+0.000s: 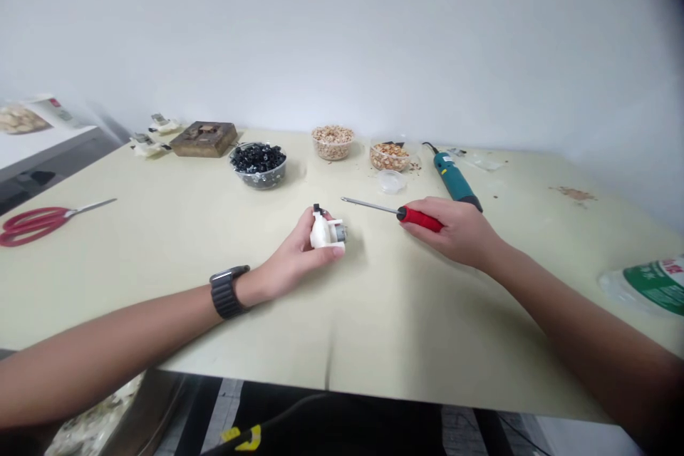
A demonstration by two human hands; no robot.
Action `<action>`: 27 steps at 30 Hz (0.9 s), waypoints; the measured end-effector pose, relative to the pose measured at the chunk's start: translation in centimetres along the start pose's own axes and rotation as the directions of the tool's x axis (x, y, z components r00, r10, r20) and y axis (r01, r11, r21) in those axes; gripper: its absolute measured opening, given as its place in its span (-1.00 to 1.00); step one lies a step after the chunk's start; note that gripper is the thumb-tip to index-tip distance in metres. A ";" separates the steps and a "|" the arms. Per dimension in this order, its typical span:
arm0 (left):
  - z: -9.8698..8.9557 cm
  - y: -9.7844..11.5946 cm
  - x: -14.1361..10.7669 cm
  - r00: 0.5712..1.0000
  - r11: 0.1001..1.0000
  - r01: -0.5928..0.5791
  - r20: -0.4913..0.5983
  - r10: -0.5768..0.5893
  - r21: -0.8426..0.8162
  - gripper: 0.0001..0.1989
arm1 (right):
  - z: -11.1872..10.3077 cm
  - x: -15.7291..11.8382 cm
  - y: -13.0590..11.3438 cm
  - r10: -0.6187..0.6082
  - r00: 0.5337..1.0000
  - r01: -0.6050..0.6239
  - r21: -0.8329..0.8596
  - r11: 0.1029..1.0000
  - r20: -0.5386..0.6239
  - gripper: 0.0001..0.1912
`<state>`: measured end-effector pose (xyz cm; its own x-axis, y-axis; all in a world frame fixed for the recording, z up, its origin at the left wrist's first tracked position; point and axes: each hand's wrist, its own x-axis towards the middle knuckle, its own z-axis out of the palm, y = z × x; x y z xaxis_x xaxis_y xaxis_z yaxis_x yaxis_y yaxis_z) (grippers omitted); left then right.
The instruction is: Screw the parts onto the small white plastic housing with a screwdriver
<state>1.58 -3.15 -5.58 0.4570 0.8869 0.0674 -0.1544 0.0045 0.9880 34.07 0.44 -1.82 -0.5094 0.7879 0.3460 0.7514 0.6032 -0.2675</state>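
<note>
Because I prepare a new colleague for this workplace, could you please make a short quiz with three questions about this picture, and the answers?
1. Which hand holds the red-handled screwdriver?
2. True or false: the left hand holds the scissors.
3. Fill in: the pieces in the bowl beside the brown block are mostly ____ in colour.

Key:
1. The right hand.
2. False; it holds a white part.
3. Black.
</note>
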 end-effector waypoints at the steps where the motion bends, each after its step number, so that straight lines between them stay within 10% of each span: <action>1: -0.1 -0.1 0.0 1.000 1.000 0.006 0.019 -0.006 -0.027 -0.46 | 0.1 -0.1 -0.1 -0.007 1.000 0.007 -0.002 1.000 -0.009 -0.68; 27: -0.1 0.4 0.0 0.998 0.999 0.043 0.046 -0.044 0.014 -0.50 | 0.3 -0.4 -0.6 -0.083 0.995 0.086 -0.045 0.995 0.062 -0.66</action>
<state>1.45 -3.12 -5.21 0.5031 0.8637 0.0305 -0.1223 0.0362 0.9918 33.71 -0.17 -2.12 -0.5950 0.7414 0.3102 0.7230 0.6624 -0.1964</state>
